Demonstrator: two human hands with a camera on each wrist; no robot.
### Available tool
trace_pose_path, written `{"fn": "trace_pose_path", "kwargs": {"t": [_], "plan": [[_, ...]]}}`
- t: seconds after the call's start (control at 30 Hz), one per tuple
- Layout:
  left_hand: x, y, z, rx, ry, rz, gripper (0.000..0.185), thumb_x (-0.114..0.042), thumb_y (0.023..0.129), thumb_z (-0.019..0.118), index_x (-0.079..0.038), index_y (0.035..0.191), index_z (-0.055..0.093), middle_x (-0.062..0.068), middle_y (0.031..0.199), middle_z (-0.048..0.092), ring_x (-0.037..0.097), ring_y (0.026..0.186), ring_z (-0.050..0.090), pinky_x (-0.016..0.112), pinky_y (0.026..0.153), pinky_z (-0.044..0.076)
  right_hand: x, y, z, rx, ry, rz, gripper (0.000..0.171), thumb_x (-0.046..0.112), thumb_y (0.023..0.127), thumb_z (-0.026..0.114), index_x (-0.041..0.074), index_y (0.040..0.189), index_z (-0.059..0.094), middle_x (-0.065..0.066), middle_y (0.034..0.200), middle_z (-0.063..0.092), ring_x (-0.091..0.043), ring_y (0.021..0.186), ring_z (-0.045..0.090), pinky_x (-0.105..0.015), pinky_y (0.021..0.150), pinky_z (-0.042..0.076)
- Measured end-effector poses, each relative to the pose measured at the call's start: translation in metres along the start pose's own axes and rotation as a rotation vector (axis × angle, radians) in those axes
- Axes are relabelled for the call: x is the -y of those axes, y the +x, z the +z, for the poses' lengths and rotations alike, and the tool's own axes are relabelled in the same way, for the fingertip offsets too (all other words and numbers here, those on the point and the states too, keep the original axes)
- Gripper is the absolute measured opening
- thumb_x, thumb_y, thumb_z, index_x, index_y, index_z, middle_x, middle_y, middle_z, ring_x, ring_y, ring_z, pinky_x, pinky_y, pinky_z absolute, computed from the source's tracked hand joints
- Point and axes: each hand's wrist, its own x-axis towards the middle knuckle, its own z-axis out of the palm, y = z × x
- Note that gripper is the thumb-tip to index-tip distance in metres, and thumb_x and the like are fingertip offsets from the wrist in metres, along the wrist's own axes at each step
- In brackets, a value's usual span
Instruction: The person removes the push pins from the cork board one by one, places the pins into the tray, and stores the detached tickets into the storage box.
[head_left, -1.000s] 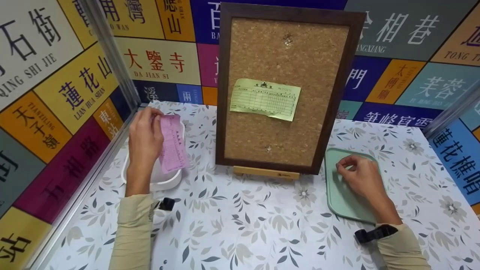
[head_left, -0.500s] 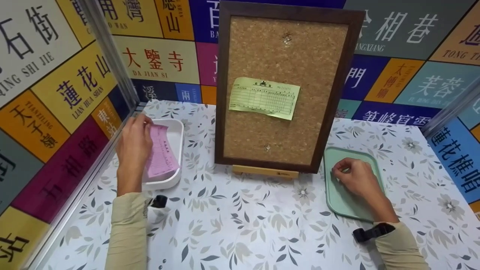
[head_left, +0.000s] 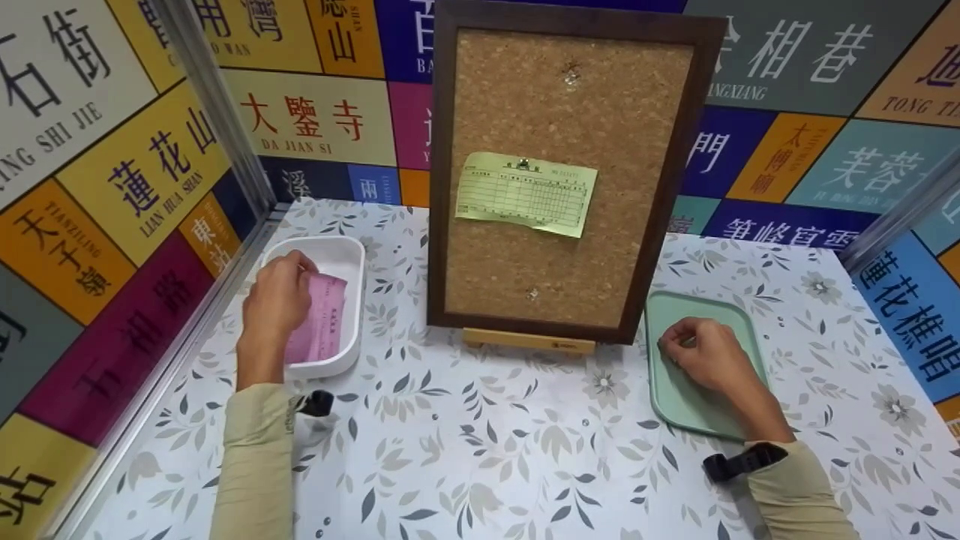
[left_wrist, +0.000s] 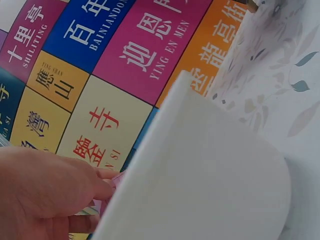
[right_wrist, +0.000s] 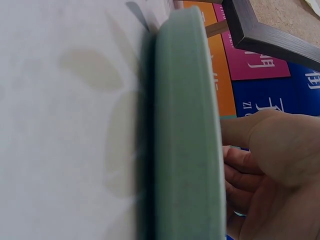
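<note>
My left hand (head_left: 277, 296) is inside a white tray (head_left: 352, 259) at the table's left and holds a pink paper slip (head_left: 321, 330) down in it. The left wrist view shows the white tray's wall (left_wrist: 200, 180) up close, with my left hand (left_wrist: 45, 195) holding the pink slip's edge (left_wrist: 119, 177). My right hand (head_left: 694, 356) rests on a pale green tray (head_left: 739, 319) at the right, fingers curled, thumb and forefinger tips together. Nothing shows between them. In the right wrist view, my right hand (right_wrist: 272, 170) curls just over the green tray's rim (right_wrist: 187, 125).
A dark-framed cork board (head_left: 562, 112) stands upright on a small wooden stand between the trays. A green slip (head_left: 525, 193) is pinned to it, and two small pins sit in the bare cork. Walls with coloured signs close in the floral table on three sides.
My left hand has lowered the pink slip from above the white tray down into it. My right hand has stayed on the green tray, shifting slightly left.
</note>
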Motion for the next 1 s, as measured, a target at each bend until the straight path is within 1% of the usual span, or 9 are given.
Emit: {"fn": "trace_pose_path", "kwargs": {"t": [0.1, 0.2, 0.37, 0.53, 0.63, 0.7, 0.8, 0.9, 1.0], "plan": [[0.0, 0.001, 0.005, 0.003, -0.028, 0.026, 0.024, -0.001, 0.106, 0.049, -0.003, 0.123, 0.066, 0.024, 0.118, 0.067, 0.044, 0.113, 0.063, 0.064, 0.096, 0.052, 0.0, -0.001, 0.0, -0.001, 0.001, -0.001, 0.006, 0.011, 0.094, 0.077, 0.006, 0.097, 0.079, -0.006, 0.088, 0.078, -0.014, 0.079, 0.067, -0.023, 0.071, 0.048], [0.001, 0.002, 0.01, -0.002, -0.042, 0.034, 0.03, 0.004, 0.103, 0.048, -0.001, 0.127, 0.064, 0.027, 0.119, 0.066, 0.045, 0.117, 0.062, 0.061, 0.104, 0.05, 0.0, -0.001, 0.001, 0.0, 0.007, 0.004, 0.007, 0.011, 0.094, 0.076, 0.006, 0.097, 0.079, -0.006, 0.088, 0.078, -0.015, 0.08, 0.067, -0.022, 0.071, 0.049], [0.003, 0.001, 0.013, 0.009, -0.034, -0.004, 0.039, 0.006, 0.1, 0.046, -0.001, 0.136, 0.059, 0.03, 0.127, 0.063, 0.047, 0.124, 0.06, 0.062, 0.11, 0.048, -0.001, 0.0, 0.001, -0.014, 0.012, 0.015, 0.007, 0.009, 0.093, 0.074, 0.006, 0.095, 0.08, -0.007, 0.088, 0.078, -0.012, 0.078, 0.066, -0.021, 0.07, 0.048], [0.0, 0.001, 0.012, 0.021, -0.019, -0.044, 0.04, -0.002, 0.104, 0.05, -0.004, 0.143, 0.056, 0.03, 0.144, 0.054, 0.049, 0.136, 0.053, 0.066, 0.113, 0.046, -0.001, 0.0, 0.001, -0.023, 0.013, 0.016, 0.008, 0.01, 0.094, 0.074, 0.005, 0.096, 0.08, -0.009, 0.089, 0.079, -0.01, 0.078, 0.065, -0.021, 0.07, 0.048], [-0.004, 0.001, 0.01, 0.0, -0.008, -0.047, 0.039, -0.009, 0.106, 0.055, -0.006, 0.144, 0.055, 0.029, 0.154, 0.048, 0.051, 0.144, 0.047, 0.07, 0.115, 0.043, -0.001, 0.0, 0.001, -0.02, 0.018, 0.024, 0.008, 0.01, 0.095, 0.073, 0.004, 0.098, 0.079, -0.009, 0.09, 0.079, -0.012, 0.078, 0.065, -0.021, 0.069, 0.049], [-0.009, 0.001, 0.008, -0.024, -0.009, -0.038, 0.038, -0.013, 0.106, 0.058, -0.007, 0.144, 0.056, 0.027, 0.158, 0.047, 0.051, 0.147, 0.045, 0.07, 0.117, 0.041, -0.001, 0.001, 0.001, -0.02, 0.019, 0.032, 0.008, 0.009, 0.095, 0.073, 0.004, 0.098, 0.079, -0.009, 0.089, 0.078, -0.013, 0.077, 0.064, -0.022, 0.067, 0.049], [-0.016, 0.001, 0.007, -0.06, -0.023, -0.006, 0.037, -0.016, 0.106, 0.059, -0.008, 0.143, 0.059, 0.025, 0.158, 0.049, 0.049, 0.148, 0.046, 0.067, 0.119, 0.04, -0.001, 0.0, 0.001, -0.022, 0.014, 0.04, 0.009, 0.01, 0.096, 0.073, 0.004, 0.098, 0.079, -0.009, 0.087, 0.078, -0.014, 0.075, 0.065, -0.022, 0.066, 0.049], [-0.027, -0.001, 0.005, -0.088, -0.038, 0.032, 0.035, -0.017, 0.106, 0.061, -0.009, 0.14, 0.062, 0.023, 0.155, 0.053, 0.047, 0.146, 0.048, 0.065, 0.119, 0.041, -0.001, 0.001, 0.001, -0.022, 0.01, 0.046, 0.009, 0.011, 0.096, 0.074, 0.004, 0.099, 0.079, -0.009, 0.088, 0.078, -0.014, 0.076, 0.065, -0.023, 0.067, 0.049], [-0.04, -0.002, 0.004, -0.089, -0.047, 0.057, 0.034, -0.018, 0.106, 0.061, -0.01, 0.139, 0.063, 0.02, 0.154, 0.055, 0.045, 0.146, 0.049, 0.063, 0.119, 0.042, -0.001, 0.001, 0.001, -0.021, 0.006, 0.053, 0.01, 0.012, 0.096, 0.074, 0.005, 0.099, 0.08, -0.009, 0.09, 0.079, -0.015, 0.079, 0.066, -0.024, 0.07, 0.049]]}}
